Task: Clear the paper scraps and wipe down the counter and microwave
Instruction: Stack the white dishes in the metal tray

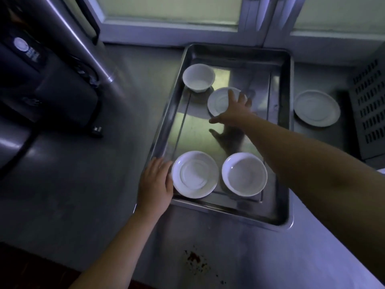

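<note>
A steel tray (279,142) lies on the steel counter (83,205). It holds a small white bowl (199,77) at the back left, a white saucer (219,102) behind the middle, and two white bowls at the front (194,174) (243,177). My left hand (155,184) rests flat on the tray's front left edge, touching the near left bowl. My right hand (235,110) reaches over the tray with fingers spread above the saucer, holding nothing. No paper scraps are visible.
A dark appliance (41,84) stands at the left. Another white plate (316,108) sits on the counter right of the tray, beside a vented metal box (368,109). A reddish-brown stain (195,260) marks the counter's front. Windows run along the back.
</note>
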### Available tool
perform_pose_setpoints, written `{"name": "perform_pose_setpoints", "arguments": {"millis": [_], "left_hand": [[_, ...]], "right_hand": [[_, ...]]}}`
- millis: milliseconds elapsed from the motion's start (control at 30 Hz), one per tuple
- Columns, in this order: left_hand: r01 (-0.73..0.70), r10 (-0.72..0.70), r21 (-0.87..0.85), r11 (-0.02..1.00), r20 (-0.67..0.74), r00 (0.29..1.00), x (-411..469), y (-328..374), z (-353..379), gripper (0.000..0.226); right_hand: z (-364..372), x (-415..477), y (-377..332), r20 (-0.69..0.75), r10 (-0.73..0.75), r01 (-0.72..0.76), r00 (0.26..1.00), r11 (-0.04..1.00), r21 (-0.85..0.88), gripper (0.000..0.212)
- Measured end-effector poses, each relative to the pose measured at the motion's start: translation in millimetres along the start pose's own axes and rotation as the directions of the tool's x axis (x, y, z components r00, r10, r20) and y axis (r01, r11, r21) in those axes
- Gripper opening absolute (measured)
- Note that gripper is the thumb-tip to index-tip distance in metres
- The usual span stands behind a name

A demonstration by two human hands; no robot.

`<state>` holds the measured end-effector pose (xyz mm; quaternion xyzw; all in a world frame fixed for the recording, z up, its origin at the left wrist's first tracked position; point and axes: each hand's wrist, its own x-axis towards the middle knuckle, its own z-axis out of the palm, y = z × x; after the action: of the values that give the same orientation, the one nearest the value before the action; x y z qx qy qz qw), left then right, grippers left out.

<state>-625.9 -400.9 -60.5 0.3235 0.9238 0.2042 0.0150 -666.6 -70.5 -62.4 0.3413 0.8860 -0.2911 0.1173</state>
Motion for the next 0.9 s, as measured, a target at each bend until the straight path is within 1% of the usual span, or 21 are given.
{"name": "perform_pose_setpoints", "arguments": {"millis": [67, 167, 267, 367, 433, 500, 567, 633, 700, 733, 800, 900], "left_hand": [[-0.04, 0.04, 0.029, 0.999, 0.024, 0.999, -3, -6, 7, 0.032], [-0.063, 0.064, 0.049, 0.997, -0.029, 0.997, -7, -10, 16, 0.04], [-0.028, 0.033, 0.053, 0.998, -0.103, 0.994, -10, -11, 21, 0.043], [0.005, -0.001, 0.033, 0.999, -0.113, 0.994, -10, -9, 20, 0.045], [0.02, -0.019, 0.009, 1.0, -0.116, 0.993, -9, -7, 18, 0.044], [0.025, -0.03, -0.045, 0.999, -0.125, 0.992, -8, -6, 15, 0.042], [0.051, -0.074, -0.177, 0.983, -0.13, 0.989, -8, -7, 11, 0.042], [0.129, -0.176, -0.335, 0.933, -0.112, 0.978, -7, -9, 1, 0.043], [0.21, -0.279, -0.418, 0.884, -0.11, 0.954, -8, -12, -12, 0.045], [0.234, -0.31, -0.432, 0.871, -0.114, 0.944, -9, -14, -18, 0.045], [0.26, -0.33, -0.418, 0.87, -0.101, 0.939, -15, -20, -26, 0.046], [0.34, -0.365, -0.392, 0.855, 0.011, 0.931, -29, -26, -31, 0.047]], "right_hand": [[2, 18, -1, 0.007, 0.019, -0.019, 1.0, 0.999, -0.03, 0.137], [6, 39, -1, -0.044, 0.047, -0.05, 0.998, 0.995, -0.084, 0.142], [8, 46, 0, -0.057, 0.048, -0.053, 0.997, 0.994, -0.1, 0.142], [4, 27, -6, -0.044, 0.034, -0.037, 0.998, 0.996, -0.082, 0.136], [3, -1, -17, -0.049, -0.041, 0.038, 0.998, 0.998, -0.059, 0.132], [8, -43, -29, -0.018, -0.149, 0.148, 0.989, 0.988, -0.05, 0.133], [20, -92, -38, 0.034, -0.25, 0.252, 0.968, 0.966, -0.064, 0.134], [39, -135, -44, 0.086, -0.339, 0.348, 0.937, 0.927, -0.139, 0.134], [57, -160, -52, 0.137, -0.41, 0.433, 0.902, 0.859, -0.273, 0.133], [64, -166, -55, 0.165, -0.422, 0.453, 0.891, 0.826, -0.335, 0.133], [70, -166, -58, 0.223, -0.394, 0.453, 0.892, 0.782, -0.429, 0.134], [76, -162, -56, 0.308, -0.334, 0.448, 0.891, 0.761, -0.47, 0.137]]}}
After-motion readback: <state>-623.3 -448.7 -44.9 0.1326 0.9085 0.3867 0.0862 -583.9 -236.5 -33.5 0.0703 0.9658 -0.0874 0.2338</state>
